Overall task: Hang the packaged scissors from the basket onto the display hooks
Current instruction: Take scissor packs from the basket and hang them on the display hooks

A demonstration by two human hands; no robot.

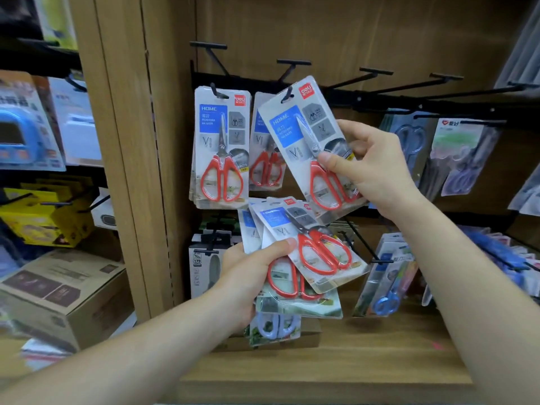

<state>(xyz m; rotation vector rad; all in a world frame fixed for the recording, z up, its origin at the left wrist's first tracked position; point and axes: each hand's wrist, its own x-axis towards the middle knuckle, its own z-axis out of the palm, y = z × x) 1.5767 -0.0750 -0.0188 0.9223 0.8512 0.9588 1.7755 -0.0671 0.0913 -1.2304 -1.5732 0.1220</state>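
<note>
Red-handled scissors pack, pinched in the right hand, meets the second hook from the left end of the rail, while the left hand grips a fanned stack just below its lower edge.

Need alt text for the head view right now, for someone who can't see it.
The right hand holds a red-handled scissors pack tilted, its hang hole at a display hook beside hanging packs. The left hand grips several more packs below.
</note>
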